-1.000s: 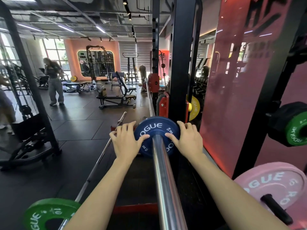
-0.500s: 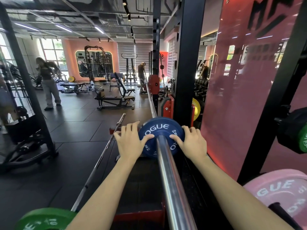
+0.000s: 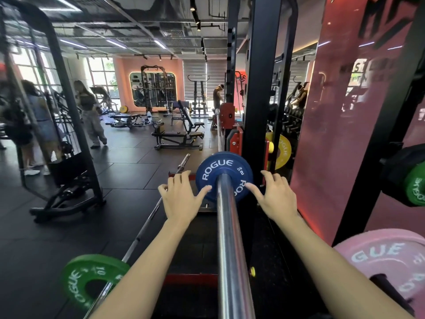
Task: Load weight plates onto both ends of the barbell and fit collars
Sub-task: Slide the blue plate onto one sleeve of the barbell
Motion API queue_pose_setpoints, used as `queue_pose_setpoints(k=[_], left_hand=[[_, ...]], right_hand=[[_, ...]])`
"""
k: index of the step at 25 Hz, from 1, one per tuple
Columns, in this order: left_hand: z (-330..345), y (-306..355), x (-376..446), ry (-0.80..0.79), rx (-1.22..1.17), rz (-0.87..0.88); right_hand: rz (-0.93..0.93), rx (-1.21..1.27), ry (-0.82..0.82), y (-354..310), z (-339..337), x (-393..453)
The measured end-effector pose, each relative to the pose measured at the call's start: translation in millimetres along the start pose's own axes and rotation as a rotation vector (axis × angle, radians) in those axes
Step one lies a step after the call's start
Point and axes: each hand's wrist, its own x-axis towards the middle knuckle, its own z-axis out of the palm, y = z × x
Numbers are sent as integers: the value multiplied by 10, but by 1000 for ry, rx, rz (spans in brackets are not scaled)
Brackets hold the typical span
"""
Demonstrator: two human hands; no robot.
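A small blue Rogue plate (image 3: 220,166) sits far along the steel barbell sleeve (image 3: 230,238), which runs away from me and rests in the rack. My left hand (image 3: 181,199) lies left of the plate with its fingers spread and only the thumb tip against the plate's face. On the other side, my right hand (image 3: 278,199) is spread the same way, one fingertip touching the plate near the sleeve. Neither hand wraps the rim. No collar is in view.
The black rack upright (image 3: 262,88) stands just behind the plate. A second barbell with a green plate (image 3: 92,279) lies on the floor at lower left. Pink plate (image 3: 386,261) and green plate (image 3: 416,187) hang at right, a yellow plate (image 3: 281,150) beyond. A person (image 3: 90,111) walks at far left.
Both hands have come off the blue plate's rim and spread to its sides; only fingertips still touch its face. The plate stays far along the sleeve.
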Motion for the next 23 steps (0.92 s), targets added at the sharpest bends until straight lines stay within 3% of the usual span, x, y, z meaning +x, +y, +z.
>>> queue_pose_setpoints(k=[9, 23], left_hand=[[-831, 138, -735, -6, -13, -56], [-2373, -128, -2083, -51, -148, 34]], right_hand=[[-35, 79, -16, -87, -720, -730], [23, 74, 59, -746, -1943, -2495]])
